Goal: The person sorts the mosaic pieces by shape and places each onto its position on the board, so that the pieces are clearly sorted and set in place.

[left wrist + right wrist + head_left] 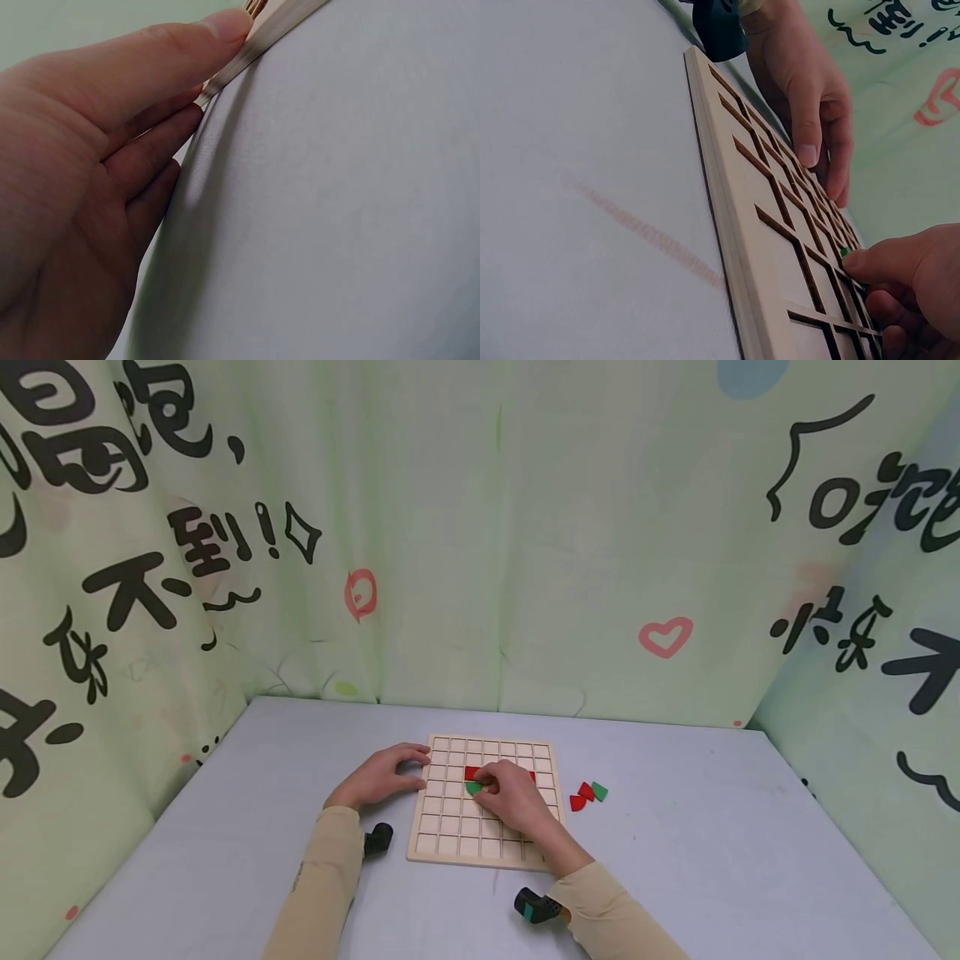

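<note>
A light wooden grid board (446, 847) lies on the table. My left hand (381, 774) rests at its left edge, thumb and fingertips touching the side with the fingers fairly straight, as the left wrist view shows (112, 135). Over the board's middle, my right hand (513, 797) pinches a small green piece (473, 788) between thumb and fingers, low at the grid. Just above that piece sits a red piece (471, 772) in a cell. More red (532, 775) shows beyond the right hand's knuckles; the hand hides the cells between.
Right of the board lie loose red pieces (577, 803) and a green piece (599, 791). The white-covered table (712, 852) extends on both sides. A printed curtain (570, 527) hangs behind. Black wrist devices (536, 906) sit by both sleeves.
</note>
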Tool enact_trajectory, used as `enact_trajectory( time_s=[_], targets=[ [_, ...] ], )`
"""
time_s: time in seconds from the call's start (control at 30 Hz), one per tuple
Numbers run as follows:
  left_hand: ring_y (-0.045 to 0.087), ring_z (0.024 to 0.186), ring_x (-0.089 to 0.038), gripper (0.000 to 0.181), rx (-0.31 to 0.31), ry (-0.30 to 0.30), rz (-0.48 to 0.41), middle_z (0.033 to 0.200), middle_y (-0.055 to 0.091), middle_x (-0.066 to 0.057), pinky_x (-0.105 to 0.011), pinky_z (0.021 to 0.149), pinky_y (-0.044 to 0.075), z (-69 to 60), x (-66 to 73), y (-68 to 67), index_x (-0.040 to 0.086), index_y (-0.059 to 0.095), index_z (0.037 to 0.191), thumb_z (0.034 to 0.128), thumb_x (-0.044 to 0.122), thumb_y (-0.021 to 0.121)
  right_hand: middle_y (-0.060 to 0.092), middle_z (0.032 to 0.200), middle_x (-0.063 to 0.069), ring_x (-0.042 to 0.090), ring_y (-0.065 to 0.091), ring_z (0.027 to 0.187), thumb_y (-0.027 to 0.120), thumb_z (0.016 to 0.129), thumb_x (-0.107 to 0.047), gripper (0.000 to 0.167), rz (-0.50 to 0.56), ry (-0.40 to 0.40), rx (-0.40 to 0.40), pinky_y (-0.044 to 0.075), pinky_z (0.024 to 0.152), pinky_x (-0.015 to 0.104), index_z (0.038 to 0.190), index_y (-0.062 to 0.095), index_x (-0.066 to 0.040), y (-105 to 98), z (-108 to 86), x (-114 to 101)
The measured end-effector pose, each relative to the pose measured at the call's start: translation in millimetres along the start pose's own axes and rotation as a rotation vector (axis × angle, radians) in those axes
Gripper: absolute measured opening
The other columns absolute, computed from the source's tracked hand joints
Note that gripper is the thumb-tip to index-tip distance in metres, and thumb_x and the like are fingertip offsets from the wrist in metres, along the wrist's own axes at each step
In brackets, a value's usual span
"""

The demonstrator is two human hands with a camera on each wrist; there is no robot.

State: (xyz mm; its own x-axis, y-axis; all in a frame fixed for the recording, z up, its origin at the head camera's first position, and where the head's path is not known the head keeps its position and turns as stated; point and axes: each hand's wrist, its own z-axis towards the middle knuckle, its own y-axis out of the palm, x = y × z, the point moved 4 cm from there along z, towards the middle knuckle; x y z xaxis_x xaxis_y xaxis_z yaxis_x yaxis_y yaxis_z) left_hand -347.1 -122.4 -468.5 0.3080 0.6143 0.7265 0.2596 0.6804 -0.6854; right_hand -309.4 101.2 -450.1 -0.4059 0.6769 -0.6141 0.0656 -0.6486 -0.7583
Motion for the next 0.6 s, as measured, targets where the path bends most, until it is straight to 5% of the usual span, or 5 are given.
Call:
enact_trajectory(
  time_s=[0.6],
  targets=[
    [0.04, 0.138, -0.027, 0.036, -0.001, 0.011, -0.013, 0.141, 0.053, -0.004, -0.044, 0.114, 0.033, -0.1, -0.5, 0.0, 0.009, 0.067, 0.118, 0.0857, 0.021, 0.076, 0.062, 0.09, 0.004, 0.012, 0.053, 0.075, 0.072, 0.086, -0.005, 0.013, -0.006, -0.008, 0.026, 0.048, 0.065, 0.022, 0.099, 0.073, -0.003, 2.5, 0.1, -0.1]
  ],
)
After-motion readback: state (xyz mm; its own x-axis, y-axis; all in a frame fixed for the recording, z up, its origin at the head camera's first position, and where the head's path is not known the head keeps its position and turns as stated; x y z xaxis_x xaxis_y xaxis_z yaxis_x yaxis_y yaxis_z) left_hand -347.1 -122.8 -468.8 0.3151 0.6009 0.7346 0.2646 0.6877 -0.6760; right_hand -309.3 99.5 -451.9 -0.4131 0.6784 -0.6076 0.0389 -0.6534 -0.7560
